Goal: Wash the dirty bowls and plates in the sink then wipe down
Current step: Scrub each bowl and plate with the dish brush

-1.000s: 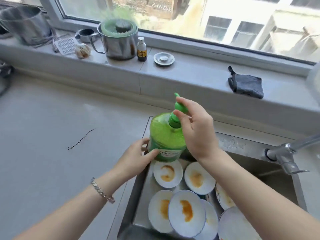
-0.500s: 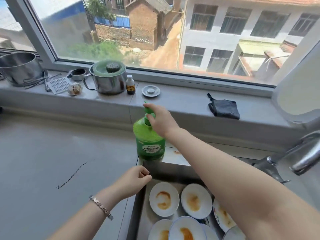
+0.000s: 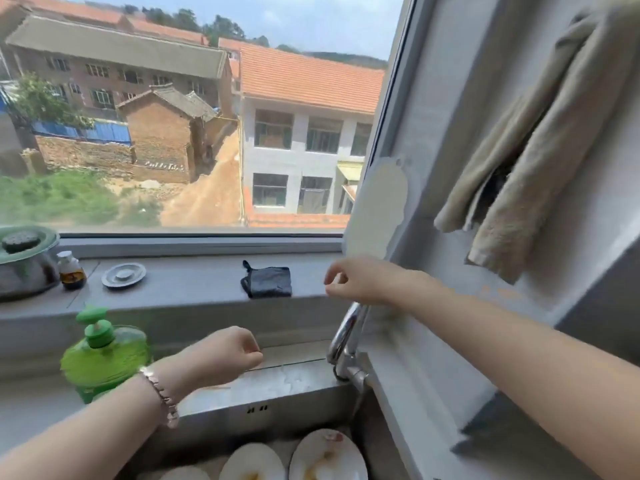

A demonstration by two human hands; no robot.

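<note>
Two plates (image 3: 327,455) below left grip (image 3: 227,355)

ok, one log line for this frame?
left hand: curled, empty | right hand: empty, above faucet | soap bottle: upright, unheld | plates: dirty, in sink

L hand (image 3: 221,355), R hand (image 3: 360,280) empty, nr tap (image 3: 346,332)

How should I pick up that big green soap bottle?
Probably from above: curl a hand round the narrow neck under the pump of the green soap bottle. It stands upright, and its round body looks wide for one hand.
</note>
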